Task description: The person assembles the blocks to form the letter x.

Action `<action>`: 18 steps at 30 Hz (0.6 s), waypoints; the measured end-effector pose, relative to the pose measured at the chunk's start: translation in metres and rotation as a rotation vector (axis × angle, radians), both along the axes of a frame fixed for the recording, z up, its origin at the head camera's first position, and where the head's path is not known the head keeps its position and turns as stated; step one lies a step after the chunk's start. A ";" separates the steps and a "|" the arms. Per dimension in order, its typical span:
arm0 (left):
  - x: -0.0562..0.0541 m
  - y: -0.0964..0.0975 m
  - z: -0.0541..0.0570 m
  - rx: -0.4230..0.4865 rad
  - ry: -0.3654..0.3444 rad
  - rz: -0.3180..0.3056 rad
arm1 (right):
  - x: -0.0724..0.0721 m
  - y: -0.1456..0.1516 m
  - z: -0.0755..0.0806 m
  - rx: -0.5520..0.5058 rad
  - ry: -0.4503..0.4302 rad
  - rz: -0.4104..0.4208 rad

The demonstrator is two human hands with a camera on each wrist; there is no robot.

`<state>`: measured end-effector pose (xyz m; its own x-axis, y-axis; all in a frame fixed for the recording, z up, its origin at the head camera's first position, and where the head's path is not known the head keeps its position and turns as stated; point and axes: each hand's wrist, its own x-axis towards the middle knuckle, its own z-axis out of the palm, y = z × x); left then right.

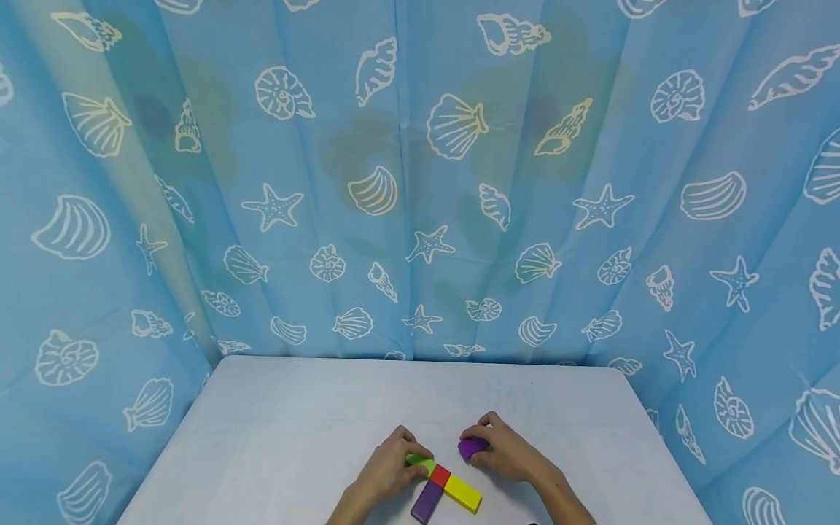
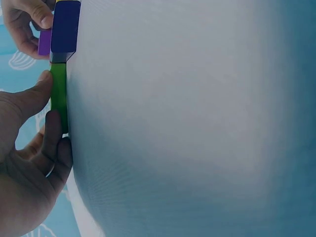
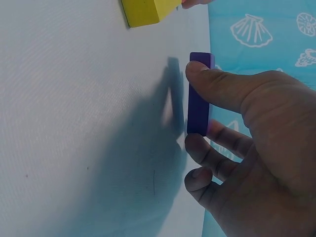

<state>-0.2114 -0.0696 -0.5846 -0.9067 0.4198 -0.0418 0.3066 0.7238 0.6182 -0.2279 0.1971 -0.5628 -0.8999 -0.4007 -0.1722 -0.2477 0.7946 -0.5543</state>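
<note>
My left hand [image 1: 391, 467] grips a green block [image 2: 59, 98] lying on the table, thumb on one side and fingertips on the other. At the green block's inner end is a small red block [image 1: 440, 476]. A yellow block [image 1: 463, 495] and a dark purple block [image 1: 427, 501] extend from the red one, toward the right and the near side. Off to the right, my right hand [image 1: 510, 450] pinches a brighter purple block [image 3: 198, 108] between thumb and fingers. This block is apart from the others, close over the tabletop, its shadow beside it.
The white table [image 1: 295, 408] ends at a far edge in front of a blue curtain [image 1: 407, 182] printed with shells and starfish. The curtain also runs along both sides.
</note>
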 end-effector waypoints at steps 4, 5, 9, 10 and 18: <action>-0.001 0.000 -0.001 0.000 0.001 0.001 | 0.000 0.000 0.001 0.000 -0.006 0.002; -0.001 0.000 -0.001 -0.001 -0.001 0.003 | 0.000 -0.001 0.001 0.000 -0.008 0.002; -0.002 0.001 -0.001 -0.003 -0.006 0.011 | -0.001 -0.002 0.001 0.002 -0.013 0.004; -0.002 0.001 -0.001 -0.004 -0.009 0.014 | 0.000 -0.002 0.001 0.002 -0.013 0.004; -0.001 0.001 -0.001 -0.001 -0.002 0.009 | 0.003 -0.005 0.003 0.003 -0.018 0.008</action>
